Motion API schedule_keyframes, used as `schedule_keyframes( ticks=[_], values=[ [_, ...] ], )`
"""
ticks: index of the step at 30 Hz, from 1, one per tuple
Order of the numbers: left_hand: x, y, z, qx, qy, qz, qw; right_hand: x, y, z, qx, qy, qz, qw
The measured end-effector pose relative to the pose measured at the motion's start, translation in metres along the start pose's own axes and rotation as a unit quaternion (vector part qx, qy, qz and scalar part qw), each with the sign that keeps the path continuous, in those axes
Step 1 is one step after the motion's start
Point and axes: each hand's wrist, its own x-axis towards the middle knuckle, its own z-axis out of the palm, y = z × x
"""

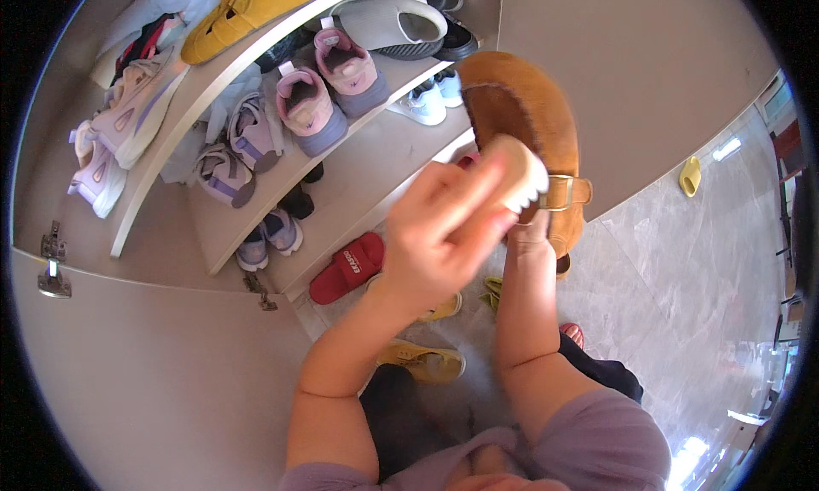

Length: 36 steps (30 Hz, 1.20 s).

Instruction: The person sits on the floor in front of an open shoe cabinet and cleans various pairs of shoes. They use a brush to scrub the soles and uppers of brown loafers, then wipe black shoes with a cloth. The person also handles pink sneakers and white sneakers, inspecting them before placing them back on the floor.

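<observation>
A brush (523, 164) with a pale back and white bristles is in my left hand (435, 222), its fingers closed around it; hand and brush are blurred. The bristles are at the opening of a brown suede shoe (553, 116) that has a strap and a metal buckle (559, 192). My right hand (532, 225) reaches into this shoe from below and holds it up. Most of that hand is hidden inside the shoe. Whether the bristles touch the suede cannot be told.
An open shoe cabinet (358, 152) holds several shoes, among them pink sneakers (306, 110) and grey slides (387, 21). Its doors (160, 376) stand wide on both sides. A red slipper (349, 267), yellow shoes (425, 363) and a yellow slipper (690, 176) lie on the tiled floor (678, 267).
</observation>
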Motion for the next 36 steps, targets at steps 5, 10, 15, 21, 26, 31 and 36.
schedule_keyframes(
  ticks=[5, 10, 15, 21, 26, 31, 36],
  values=[
    [0.032, -0.036, -0.019, 0.053, 0.157, -0.023, 0.986, 0.005, 0.012, 0.004, 0.028, 0.001, 0.019, 0.999],
    [0.000, 0.017, 0.007, 0.210, -0.103, 0.074, 0.970, 0.001, 0.016, 0.008, 0.061, 0.000, 0.038, 0.997],
    [-0.001, 0.014, 0.001, 0.114, -0.064, 0.054, 0.990, -0.009, 0.021, 0.013, 0.088, -0.002, 0.049, 0.995],
    [0.017, -0.032, -0.009, 0.124, 0.089, -0.022, 0.988, 0.005, 0.021, -0.001, 0.076, -0.007, 0.056, 0.996],
    [-0.001, 0.007, 0.002, 0.098, -0.061, 0.016, 0.993, 0.002, 0.020, -0.005, 0.091, -0.024, 0.074, 0.993],
    [0.029, -0.056, -0.022, 0.171, 0.141, 0.010, 0.975, -0.009, 0.025, -0.003, 0.144, -0.113, 0.128, 0.975],
    [0.012, -0.027, -0.015, 0.143, 0.031, 0.037, 0.989, -0.018, 0.021, -0.010, -0.078, -0.099, 0.081, 0.989]
  ],
)
